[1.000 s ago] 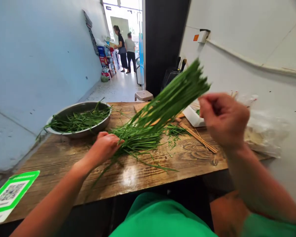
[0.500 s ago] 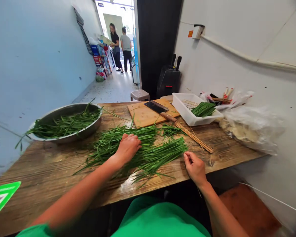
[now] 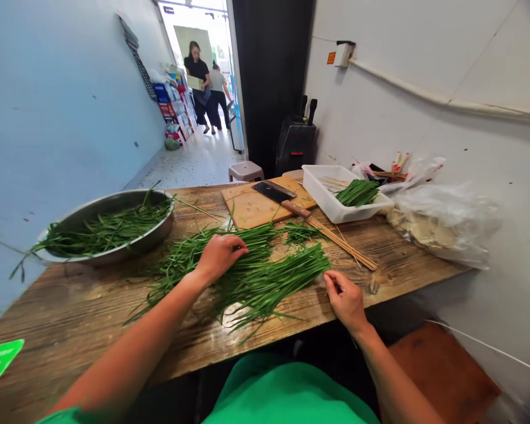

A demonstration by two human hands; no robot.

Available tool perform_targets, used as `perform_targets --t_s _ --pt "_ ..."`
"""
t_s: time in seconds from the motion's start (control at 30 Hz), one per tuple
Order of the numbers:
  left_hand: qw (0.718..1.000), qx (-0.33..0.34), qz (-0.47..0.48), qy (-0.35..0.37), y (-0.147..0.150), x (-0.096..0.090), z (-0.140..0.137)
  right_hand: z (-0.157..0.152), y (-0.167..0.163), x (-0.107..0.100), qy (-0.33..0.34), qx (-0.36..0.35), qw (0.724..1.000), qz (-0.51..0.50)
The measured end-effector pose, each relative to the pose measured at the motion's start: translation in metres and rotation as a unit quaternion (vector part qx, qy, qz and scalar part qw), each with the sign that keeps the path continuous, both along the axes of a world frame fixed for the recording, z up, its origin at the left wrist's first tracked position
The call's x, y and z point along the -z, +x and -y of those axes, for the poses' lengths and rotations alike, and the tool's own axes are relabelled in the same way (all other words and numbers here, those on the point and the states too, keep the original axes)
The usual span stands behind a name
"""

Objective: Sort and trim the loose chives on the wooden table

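Greens [image 3: 287,271], long and thin like chives, lie loosely bunched on the wooden worktop [image 3: 79,318], the near bundle's even ends pointing right. Right at those ends sits the right hand [image 3: 348,299], thumb and forefinger pressed together; whether they pinch a stalk I cannot tell. The left hand [image 3: 218,256] bends over the farther leaves, its fingers curled, their grip hidden. Behind are a cutting board [image 3: 241,206] with a cleaver [image 3: 271,191], wooden skewers [image 3: 347,244], a white tray [image 3: 335,209] holding more greens, and, to the left, a heaped metal bowl [image 3: 163,232]. A green-bordered card [image 3: 4,356] is cut off at the left edge; an orange wall sticker [image 3: 331,58] is too small to read.
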State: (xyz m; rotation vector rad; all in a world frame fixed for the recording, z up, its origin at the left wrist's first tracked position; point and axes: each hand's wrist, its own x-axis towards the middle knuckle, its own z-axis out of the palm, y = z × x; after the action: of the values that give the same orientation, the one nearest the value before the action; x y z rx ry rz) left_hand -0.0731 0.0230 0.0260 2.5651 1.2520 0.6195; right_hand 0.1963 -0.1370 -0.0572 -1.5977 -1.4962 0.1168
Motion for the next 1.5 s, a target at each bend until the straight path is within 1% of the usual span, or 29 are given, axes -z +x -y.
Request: perform_targets --t_s 0.07,0.13,0.17,0.23,0.3,0.4,0.5,0.67,0.83,1.13,1.4,1.47,1.5 --pt "0.993 -0.007 0.086 -0.077 0.01 -0.002 0.001 -0.001 -0.003 -0.004 0.01 -0.012 1.0 0.001" --pt "0.975 -0.003 0.152 -0.165 0.025 -0.002 -0.001 -0.003 -0.008 -0.008 0.019 -0.023 1.0 0.0" --pt "0.966 -0.001 0.17 -0.196 0.034 0.0 -0.004 -0.004 -0.01 -0.009 0.021 -0.028 0.999 -0.004" --pt "0.958 -0.011 0.183 -0.22 0.053 0.004 -0.01 -0.007 -0.013 -0.01 0.018 -0.038 0.999 -0.024" --pt "0.96 -0.017 0.181 -0.214 0.069 0.008 -0.015 -0.01 -0.014 -0.009 -0.002 -0.049 0.997 -0.056" --pt "0.959 0.01 0.188 -0.212 0.087 0.012 -0.018 -0.013 -0.012 -0.007 -0.03 -0.063 0.992 -0.103" --pt "0.954 0.035 0.21 -0.21 0.098 0.014 -0.016 -0.014 -0.01 -0.004 -0.033 -0.07 0.989 -0.128" --pt "0.951 0.033 0.217 -0.219 0.111 0.02 -0.012 -0.014 -0.009 -0.003 -0.04 -0.072 0.986 -0.143" --pt "0.944 0.042 0.232 -0.231 0.115 0.026 -0.008 -0.014 -0.009 -0.004 -0.044 -0.072 0.985 -0.149" --pt "0.946 0.064 0.225 -0.225 0.115 0.023 -0.005 -0.015 -0.009 -0.004 -0.045 -0.071 0.986 -0.146" --pt "0.962 0.079 0.21 -0.157 0.115 0.028 -0.003 -0.015 -0.008 -0.002 -0.047 -0.067 0.987 -0.136" --pt "0.964 0.104 0.195 -0.144 0.116 0.03 -0.002 -0.015 -0.008 -0.003 -0.044 -0.067 0.988 -0.134" --pt "0.965 0.13 0.182 -0.14 0.115 0.03 -0.001 -0.015 -0.008 -0.003 -0.044 -0.067 0.988 -0.133"
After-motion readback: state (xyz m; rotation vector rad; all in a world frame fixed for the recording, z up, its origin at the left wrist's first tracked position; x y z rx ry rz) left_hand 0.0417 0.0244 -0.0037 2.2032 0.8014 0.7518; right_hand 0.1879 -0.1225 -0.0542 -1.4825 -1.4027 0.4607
